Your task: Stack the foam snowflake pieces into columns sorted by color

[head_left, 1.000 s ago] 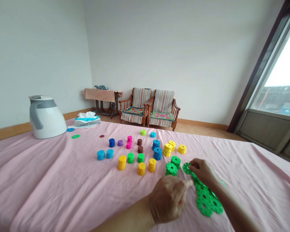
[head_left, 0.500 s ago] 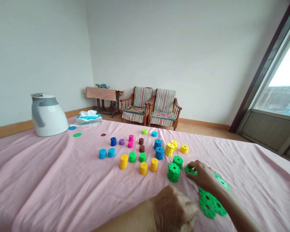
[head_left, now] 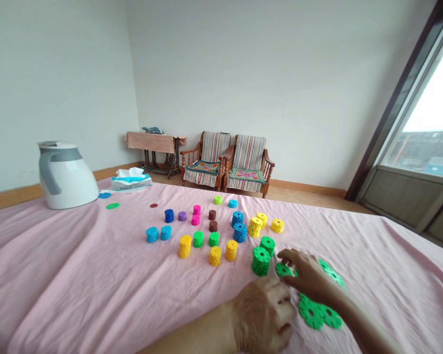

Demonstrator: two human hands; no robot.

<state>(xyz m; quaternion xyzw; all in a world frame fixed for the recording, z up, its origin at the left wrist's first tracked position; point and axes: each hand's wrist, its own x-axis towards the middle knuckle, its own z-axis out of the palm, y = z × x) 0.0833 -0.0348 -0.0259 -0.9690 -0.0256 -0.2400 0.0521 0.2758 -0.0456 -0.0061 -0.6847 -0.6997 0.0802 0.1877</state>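
Observation:
Low over the pink cloth, my right hand [head_left: 305, 274] curves its thumb and fingers around a green notched plastic disc [head_left: 282, 270], partly covering it. My left hand [head_left: 264, 310] is closed nearer to me, knuckles up; whatever its fingers hold is hidden. Just beyond it stand a tall stack of green discs [head_left: 261, 261] and another green stack [head_left: 268, 245]. More loose green discs [head_left: 311, 313] lie flat beneath and beside my right forearm, some overlapping.
Yellow stacks [head_left: 255, 226], blue stacks [head_left: 239, 232], orange stacks [head_left: 215, 256] and several smaller coloured stacks stand mid-table on the pink cloth [head_left: 96, 275]. At the left are a white jug [head_left: 72, 177] and a tissue box [head_left: 132, 182]. Two wooden chairs [head_left: 246, 164] stand beyond.
My right hand and the green disc at its fingers have shifted slightly left and toward me. My left hand stays closed and has turned slightly. The whole view has moved a little.

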